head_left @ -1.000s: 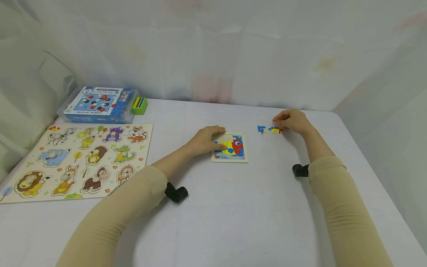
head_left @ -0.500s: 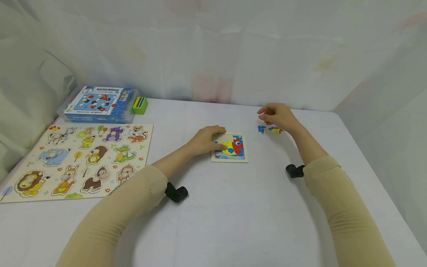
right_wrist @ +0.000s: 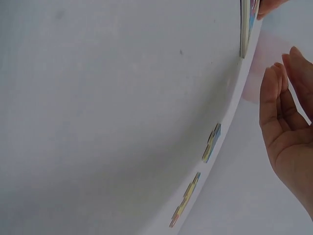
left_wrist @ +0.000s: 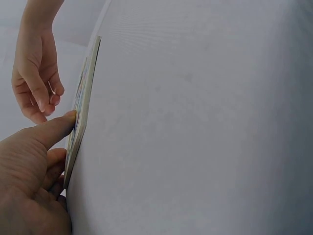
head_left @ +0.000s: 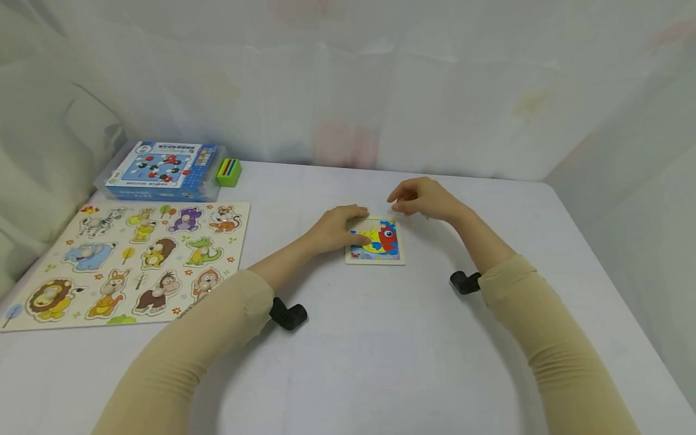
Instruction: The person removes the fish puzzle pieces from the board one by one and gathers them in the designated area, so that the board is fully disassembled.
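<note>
A small square jigsaw puzzle (head_left: pixel 388 239) with a red and yellow fish lies flat in a pale wooden frame. My left hand (head_left: pixel 336 230) holds its left side, the thumb on the picture and the other fingers at the edge, as the left wrist view shows. Above the puzzle's far right corner hovers my right hand (head_left: pixel 426 198), fingers loosely bent; in the right wrist view I see nothing between thumb and fingertips. Two loose puzzle pieces, a blue-yellow one (right_wrist: pixel 212 143) and a yellow-red one (right_wrist: pixel 186 199), lie on the table; in the head view the right hand mostly hides them.
On the left lies a large animal peg puzzle board (head_left: pixel 130 263). Behind it stand a blue-and-white molecule model box (head_left: pixel 160 170) and a small green block (head_left: pixel 229 173) with coloured stripes. White cloth (head_left: pixel 348 90) hangs at the table's back edge.
My right hand has lifted off the loose pieces and moved left toward the framed puzzle. The two pieces stayed on the table at half a second ago. My left hand has kept its place.
</note>
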The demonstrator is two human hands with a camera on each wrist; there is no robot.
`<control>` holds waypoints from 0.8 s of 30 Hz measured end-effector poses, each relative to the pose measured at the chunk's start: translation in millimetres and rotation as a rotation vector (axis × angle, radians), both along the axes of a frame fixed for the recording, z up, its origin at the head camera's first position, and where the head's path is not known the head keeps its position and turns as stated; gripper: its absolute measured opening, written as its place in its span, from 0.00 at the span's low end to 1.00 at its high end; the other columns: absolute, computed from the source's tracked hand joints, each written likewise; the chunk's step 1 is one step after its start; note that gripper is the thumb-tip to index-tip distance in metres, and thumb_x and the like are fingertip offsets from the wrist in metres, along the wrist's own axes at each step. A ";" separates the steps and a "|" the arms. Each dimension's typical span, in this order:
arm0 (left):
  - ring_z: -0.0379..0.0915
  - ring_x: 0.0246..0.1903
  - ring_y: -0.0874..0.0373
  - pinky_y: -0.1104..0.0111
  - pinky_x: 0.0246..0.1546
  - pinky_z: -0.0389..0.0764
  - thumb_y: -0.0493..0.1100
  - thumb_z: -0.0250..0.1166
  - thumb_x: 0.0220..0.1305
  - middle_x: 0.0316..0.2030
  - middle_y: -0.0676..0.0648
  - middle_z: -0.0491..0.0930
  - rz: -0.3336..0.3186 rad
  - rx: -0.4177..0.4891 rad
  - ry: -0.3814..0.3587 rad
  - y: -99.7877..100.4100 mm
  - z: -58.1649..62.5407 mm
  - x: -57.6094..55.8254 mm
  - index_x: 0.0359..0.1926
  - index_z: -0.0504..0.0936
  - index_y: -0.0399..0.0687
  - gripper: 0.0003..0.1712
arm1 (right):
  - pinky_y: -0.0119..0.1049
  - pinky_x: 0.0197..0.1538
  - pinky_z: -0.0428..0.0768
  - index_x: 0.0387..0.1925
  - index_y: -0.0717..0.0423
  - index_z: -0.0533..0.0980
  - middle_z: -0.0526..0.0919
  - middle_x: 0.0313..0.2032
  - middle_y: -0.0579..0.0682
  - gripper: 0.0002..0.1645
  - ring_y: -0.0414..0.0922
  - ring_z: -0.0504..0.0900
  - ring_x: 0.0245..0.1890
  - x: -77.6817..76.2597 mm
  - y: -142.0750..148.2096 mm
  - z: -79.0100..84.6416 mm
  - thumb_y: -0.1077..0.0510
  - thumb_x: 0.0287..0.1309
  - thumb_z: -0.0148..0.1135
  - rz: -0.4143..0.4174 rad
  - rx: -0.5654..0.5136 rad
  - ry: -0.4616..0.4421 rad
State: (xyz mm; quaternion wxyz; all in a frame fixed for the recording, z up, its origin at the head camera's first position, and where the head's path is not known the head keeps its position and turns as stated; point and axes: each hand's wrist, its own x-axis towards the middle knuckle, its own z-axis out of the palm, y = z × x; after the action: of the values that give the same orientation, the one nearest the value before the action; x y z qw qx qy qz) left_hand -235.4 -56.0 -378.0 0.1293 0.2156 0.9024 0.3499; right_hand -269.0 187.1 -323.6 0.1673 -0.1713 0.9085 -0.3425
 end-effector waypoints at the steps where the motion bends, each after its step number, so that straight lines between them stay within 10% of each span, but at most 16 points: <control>1: 0.55 0.76 0.50 0.51 0.77 0.57 0.52 0.70 0.59 0.71 0.49 0.69 0.000 -0.001 0.001 0.0 -0.1 -0.1 0.68 0.71 0.48 0.37 | 0.38 0.48 0.84 0.51 0.54 0.81 0.85 0.44 0.53 0.14 0.48 0.82 0.41 0.0 -1.5 -0.5 0.56 0.66 0.61 0.009 -0.001 -0.005; 24: 0.55 0.76 0.50 0.51 0.77 0.57 0.53 0.70 0.60 0.71 0.48 0.68 -0.009 -0.002 0.005 0.0 0.9 0.2 0.69 0.70 0.46 0.38 | 0.32 0.48 0.78 0.45 0.51 0.83 0.83 0.39 0.50 0.17 0.46 0.78 0.43 2.2 -14.5 -12.0 0.60 0.51 0.74 0.142 0.074 -0.099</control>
State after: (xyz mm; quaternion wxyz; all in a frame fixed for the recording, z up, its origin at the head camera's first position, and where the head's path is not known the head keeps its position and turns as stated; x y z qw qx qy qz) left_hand -235.2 -56.0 -377.1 0.1290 0.2203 0.9022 0.3478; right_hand -266.9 172.6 -335.6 0.2420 -0.2117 0.8967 -0.3042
